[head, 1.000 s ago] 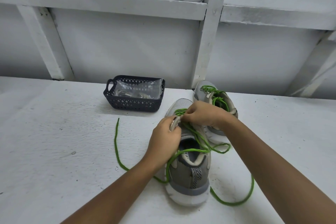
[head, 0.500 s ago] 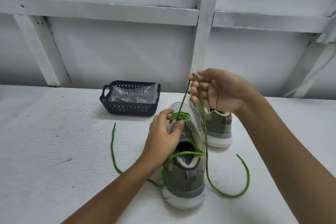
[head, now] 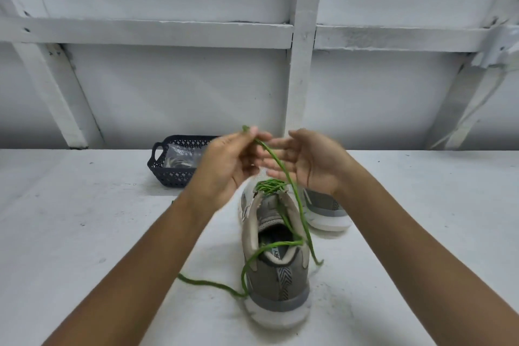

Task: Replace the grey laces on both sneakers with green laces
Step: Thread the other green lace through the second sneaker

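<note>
1. White-painted wall with crossing beams backs a white table (head: 84, 233) flecked with small dark specks
2. Furthest left, a dark perforated basket (head: 168, 174) sits on the table near the wall with a clear plastic bag (head: 179, 159) inside; its contents are too blurred to tell
3. Left hand (head: 224, 168) is raised above the near sneaker's toe, thumb and fingertips pinching the green lace (head: 269, 186) close to its tip, which pokes up past the fingers
4. From that pinch the lace slants down and right, passing in front of the other hand's fingers and along the shoe's right side
5. Near sneaker (head: 276, 281), grey with a white sole, stands on the table with its heel toward the camera; green lace crosses its front eyelets, and a loose length loops over the collar and trails onto the table left of the heel
6. Right hand (head: 314, 166) grips nothing, fingers straight and pointing left; whether they touch the lace I cannot tell
7. Far sneaker (head: 325, 211) stands just behind and right of the near one, mostly hidden by the right hand, only its heel showing
</note>
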`<action>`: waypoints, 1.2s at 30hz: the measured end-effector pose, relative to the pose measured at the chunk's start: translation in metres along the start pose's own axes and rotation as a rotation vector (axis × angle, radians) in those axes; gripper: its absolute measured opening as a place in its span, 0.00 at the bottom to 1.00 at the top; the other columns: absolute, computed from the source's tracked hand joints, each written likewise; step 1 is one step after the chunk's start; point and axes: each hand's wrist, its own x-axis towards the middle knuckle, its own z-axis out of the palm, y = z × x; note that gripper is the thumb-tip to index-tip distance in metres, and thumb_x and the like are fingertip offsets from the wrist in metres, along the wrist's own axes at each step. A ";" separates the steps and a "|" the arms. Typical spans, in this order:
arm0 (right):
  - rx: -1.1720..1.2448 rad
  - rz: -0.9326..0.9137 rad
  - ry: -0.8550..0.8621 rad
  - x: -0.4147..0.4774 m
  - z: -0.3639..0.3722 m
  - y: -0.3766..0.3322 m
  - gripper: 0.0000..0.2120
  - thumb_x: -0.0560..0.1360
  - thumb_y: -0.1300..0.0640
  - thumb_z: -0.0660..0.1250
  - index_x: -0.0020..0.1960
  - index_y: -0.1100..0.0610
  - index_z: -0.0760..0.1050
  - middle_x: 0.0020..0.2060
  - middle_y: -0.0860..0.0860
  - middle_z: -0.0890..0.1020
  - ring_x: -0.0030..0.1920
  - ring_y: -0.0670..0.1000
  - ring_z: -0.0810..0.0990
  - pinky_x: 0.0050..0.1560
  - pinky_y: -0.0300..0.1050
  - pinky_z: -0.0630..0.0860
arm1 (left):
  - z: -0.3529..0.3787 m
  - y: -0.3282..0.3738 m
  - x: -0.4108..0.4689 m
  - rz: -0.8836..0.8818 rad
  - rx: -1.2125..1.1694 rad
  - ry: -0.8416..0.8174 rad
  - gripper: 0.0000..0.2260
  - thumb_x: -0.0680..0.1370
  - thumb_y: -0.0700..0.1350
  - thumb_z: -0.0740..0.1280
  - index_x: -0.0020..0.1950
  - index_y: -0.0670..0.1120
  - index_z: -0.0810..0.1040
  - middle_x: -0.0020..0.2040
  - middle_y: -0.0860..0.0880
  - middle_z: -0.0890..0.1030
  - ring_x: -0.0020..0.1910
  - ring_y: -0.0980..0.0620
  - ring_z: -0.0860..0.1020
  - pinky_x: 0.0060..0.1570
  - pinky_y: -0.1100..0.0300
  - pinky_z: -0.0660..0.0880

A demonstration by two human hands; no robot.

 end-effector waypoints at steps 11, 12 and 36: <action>-0.293 -0.084 -0.014 -0.012 -0.024 0.030 0.13 0.81 0.59 0.57 0.43 0.60 0.77 0.25 0.48 0.73 0.23 0.44 0.68 0.23 0.34 0.66 | -0.028 -0.012 0.031 -0.217 0.074 0.263 0.16 0.77 0.58 0.61 0.46 0.46 0.79 0.27 0.55 0.74 0.24 0.58 0.68 0.24 0.68 0.65; -0.303 -0.079 -0.003 -0.012 -0.023 0.029 0.13 0.81 0.59 0.57 0.42 0.60 0.77 0.25 0.48 0.73 0.23 0.44 0.69 0.23 0.34 0.66 | -0.023 -0.021 0.025 -0.267 0.163 0.169 0.16 0.77 0.57 0.62 0.46 0.46 0.79 0.27 0.55 0.73 0.24 0.59 0.68 0.24 0.67 0.64; -0.343 -0.171 0.148 -0.026 -0.051 0.036 0.09 0.80 0.66 0.56 0.49 0.61 0.75 0.28 0.50 0.80 0.27 0.44 0.76 0.28 0.35 0.74 | -0.003 -0.041 0.017 -0.234 1.018 0.097 0.18 0.78 0.57 0.62 0.45 0.43 0.80 0.44 0.47 0.82 0.41 0.52 0.77 0.39 0.60 0.69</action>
